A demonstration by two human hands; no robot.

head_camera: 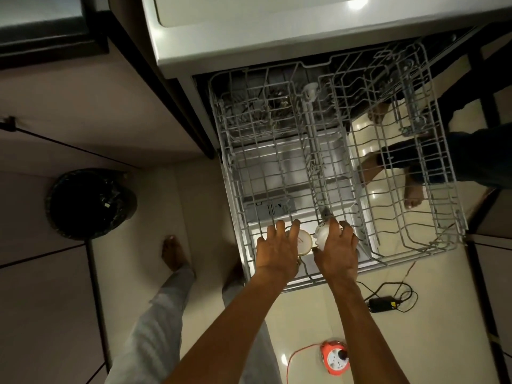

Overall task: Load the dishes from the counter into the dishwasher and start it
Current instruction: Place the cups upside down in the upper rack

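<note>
At the rack's [435, 151] 6 o'clock end, the gripping left hand [277, 249] covers most of a pale cup [304, 241]. The right hand [336, 249] grips a white cup [322, 233] and hides its lower half. At 3 o'clock a second person's legs [471, 159] run off the edge. At 12 o'clock, dark shapes [257, 106] under the wires are too dim to name.

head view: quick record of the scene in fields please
left hand: grips round white beige-rimmed cup
right hand: grips glossy white cup, beside the other cup
rack: grey wire dishwasher rack, pulled out, both cups at its front edge
floor: round black bin at left; orange cable reel and black power adapter at right
</note>
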